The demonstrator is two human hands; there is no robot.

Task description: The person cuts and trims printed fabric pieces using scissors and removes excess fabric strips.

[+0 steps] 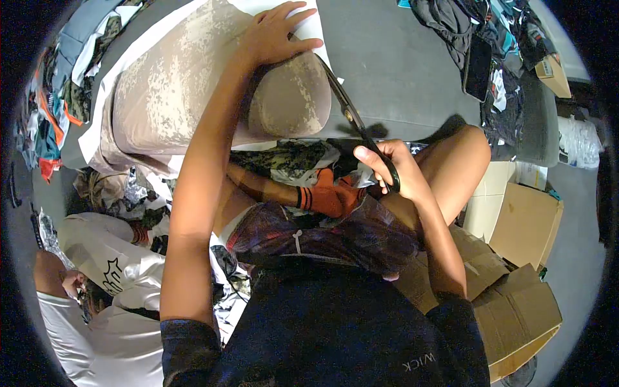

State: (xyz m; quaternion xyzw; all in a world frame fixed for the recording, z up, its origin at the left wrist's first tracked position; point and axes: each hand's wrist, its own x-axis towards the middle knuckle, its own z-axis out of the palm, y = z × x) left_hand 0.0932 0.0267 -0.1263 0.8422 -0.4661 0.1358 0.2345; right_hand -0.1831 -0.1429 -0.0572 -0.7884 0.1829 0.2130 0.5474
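Note:
My left hand (278, 37) lies on a piece of beige camouflage-print fabric (174, 90), its fingers spread near the right edge. The fabric rests over a white sheet (314, 22) on a grey surface. In my right hand (398, 169) I grip a pair of large dark scissors (348, 106) by the handles. Their blades point up and left, the tips close to the fabric's edge beside my left hand. Whether the tips touch the fabric I cannot tell.
Piles of clothing scraps lie at the upper left (84, 58) and upper right, where a black phone (476, 68) also rests. Cardboard boxes (516, 309) stand at my right. Another person in a white shirt (122, 335) sits at the lower left. More scraps (287, 161) lie below the surface's edge.

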